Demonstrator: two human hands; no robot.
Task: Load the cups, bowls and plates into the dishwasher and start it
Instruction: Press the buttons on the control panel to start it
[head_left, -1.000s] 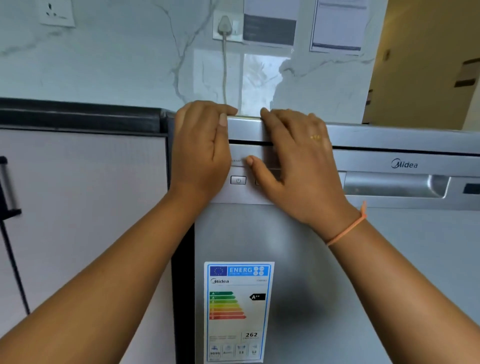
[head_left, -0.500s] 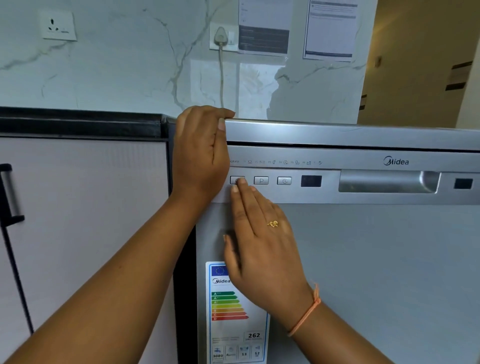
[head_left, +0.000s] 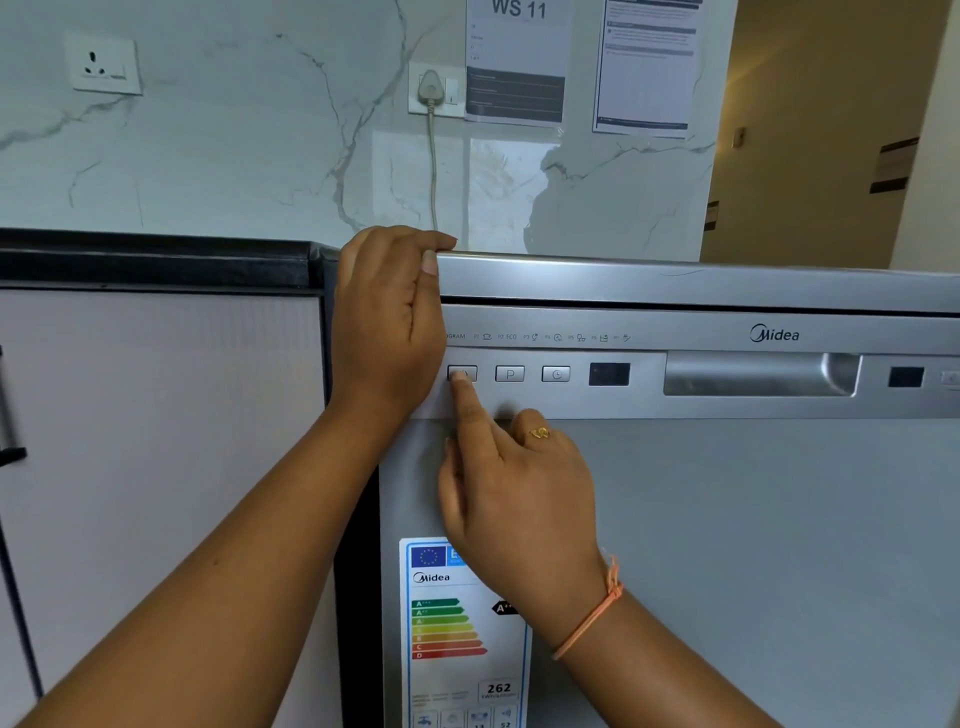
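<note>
The silver Midea dishwasher (head_left: 727, 519) stands with its door closed, so no cups, bowls or plates show. My left hand (head_left: 387, 322) grips the top left corner of the machine, fingers curled over its top edge. My right hand (head_left: 519, 499) is below the control panel. Its straight index finger presses the leftmost button, the power button (head_left: 470, 370), and the other fingers are curled in. The P button (head_left: 509, 373), the timer button (head_left: 556, 374) and a dark display (head_left: 609, 374) sit just to the right.
The recessed door handle (head_left: 758, 374) lies right of the display. An energy label (head_left: 452, 634) is stuck low on the door. A white cabinet (head_left: 156, 441) adjoins the machine on the left. The power plug (head_left: 430, 88) is in the wall socket above. A doorway opens at the right.
My right hand dropped from the top edge to below the panel and put its index finger on the power button; its other fingers have now curled in. The left hand has stayed put.
</note>
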